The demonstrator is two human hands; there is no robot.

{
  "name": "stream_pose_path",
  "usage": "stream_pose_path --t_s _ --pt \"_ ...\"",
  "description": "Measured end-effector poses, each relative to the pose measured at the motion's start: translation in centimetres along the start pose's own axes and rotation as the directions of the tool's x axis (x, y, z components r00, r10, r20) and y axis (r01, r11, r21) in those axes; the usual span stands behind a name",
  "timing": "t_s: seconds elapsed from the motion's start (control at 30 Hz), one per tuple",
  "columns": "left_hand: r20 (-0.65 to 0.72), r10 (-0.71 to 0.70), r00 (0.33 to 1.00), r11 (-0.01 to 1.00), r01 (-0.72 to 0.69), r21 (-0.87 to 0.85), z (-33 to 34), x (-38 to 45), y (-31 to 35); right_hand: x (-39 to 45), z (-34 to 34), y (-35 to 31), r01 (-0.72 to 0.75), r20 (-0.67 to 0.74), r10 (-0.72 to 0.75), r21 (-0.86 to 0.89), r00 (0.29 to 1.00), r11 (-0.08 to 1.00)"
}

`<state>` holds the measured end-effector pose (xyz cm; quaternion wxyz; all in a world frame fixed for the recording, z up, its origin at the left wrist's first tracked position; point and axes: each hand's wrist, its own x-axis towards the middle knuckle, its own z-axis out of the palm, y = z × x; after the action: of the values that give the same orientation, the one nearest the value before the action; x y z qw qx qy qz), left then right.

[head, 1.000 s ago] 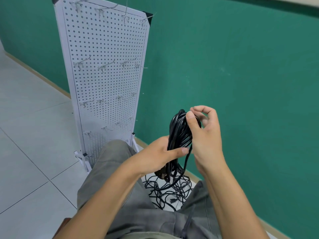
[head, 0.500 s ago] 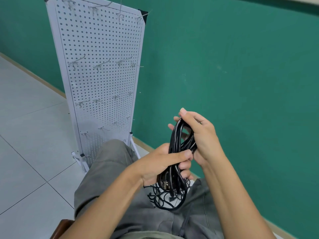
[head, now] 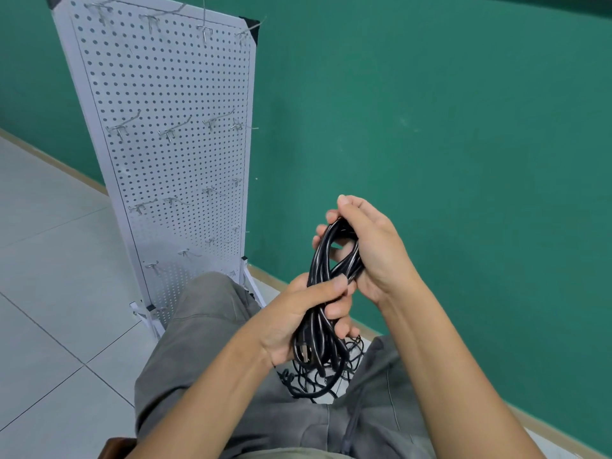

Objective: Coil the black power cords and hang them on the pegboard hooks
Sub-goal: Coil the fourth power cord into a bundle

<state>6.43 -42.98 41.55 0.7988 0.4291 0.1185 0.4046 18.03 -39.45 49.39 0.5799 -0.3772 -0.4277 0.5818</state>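
Above the lap, in front of the seated person: a coiled bundle of glossy black power cord (head: 326,276), loops standing roughly upright, held between both hands. Left hand (head: 298,318) grips the lower half, thumb across the front, fingers curled round the strands. Right hand (head: 371,246) wraps the top of the loops, fingers hooked over and through the bend, palm side toward the coil. A plug end shows at the bottom of the bundle, just below the left palm. Beneath the hands, between the knees, a loose tangle of thin black cords (head: 318,379) lies on the floor. Grey trousers (head: 205,342) fill the lower frame. To the left, well apart from the coil: a white perforated metal pegboard (head: 165,144) on a stand, leaning back toward the green wall (head: 447,127), with rows of bare silver wire hooks (head: 170,130). Pale grey floor tiles (head: 49,276) left of it.
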Motion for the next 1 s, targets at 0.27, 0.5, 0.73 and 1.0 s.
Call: stream_pose_path --t_s 0.27,0.5,0.73,1.0 --pt "0.009 0.022 1.000 0.996 -0.021 -0.085 -0.2 0.2 0.4 0.9 -0.3 0.4 -0.035 0.029 0.032 0.092 0.999 0.995" --pt "-0.227 0.095 0.969 0.959 -0.150 -0.239 -1.6 0.7 1.3 -0.4 -1.5 3.0 -0.198 0.282 0.231 -0.141 0.931 0.970" --pt "-0.574 0.247 0.780 0.925 -0.366 -0.098 -4.9 -0.5 4.6 -3.3 -2.0 8.7 -0.240 0.354 0.453 -0.506 0.818 0.828" --pt "-0.784 0.401 0.473 0.888 -0.410 0.207 -7.8 -2.6 7.2 -5.1 -1.8 9.4 0.250 0.383 0.176 -0.825 0.907 0.508"
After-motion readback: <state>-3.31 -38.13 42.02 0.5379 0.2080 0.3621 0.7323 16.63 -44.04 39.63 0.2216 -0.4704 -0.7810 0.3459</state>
